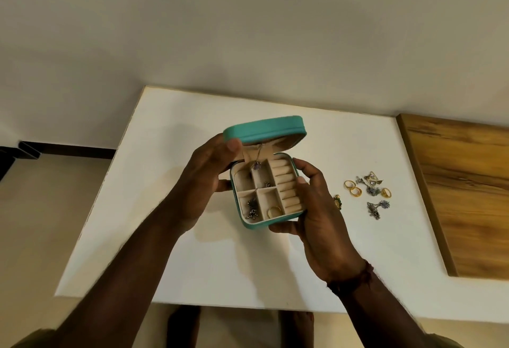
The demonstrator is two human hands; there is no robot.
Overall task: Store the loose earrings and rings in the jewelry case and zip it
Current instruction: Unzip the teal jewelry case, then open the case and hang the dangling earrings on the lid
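A small teal jewelry case [264, 130] is held open above the white table, its lid tilted up. My left hand [203, 174] grips the left side, thumb on the lid's edge. My right hand [314, 210] holds the right side and front corner. Inside the beige lining a pendant [256, 165] hangs from the lid, dark silver earrings [252, 208] lie in the front left compartment and a gold ring [274, 211] lies in the front middle one. The ring rolls on the right look bare. Loose gold rings [353, 188] and silver earrings [376, 207] lie on the table to the right.
The white table [192, 265] ends at a front edge near my feet and a left edge beside the floor. A wooden panel [465, 190] borders it on the right. One small gold and green piece [337, 201] lies just behind my right hand. A plain wall rises behind.
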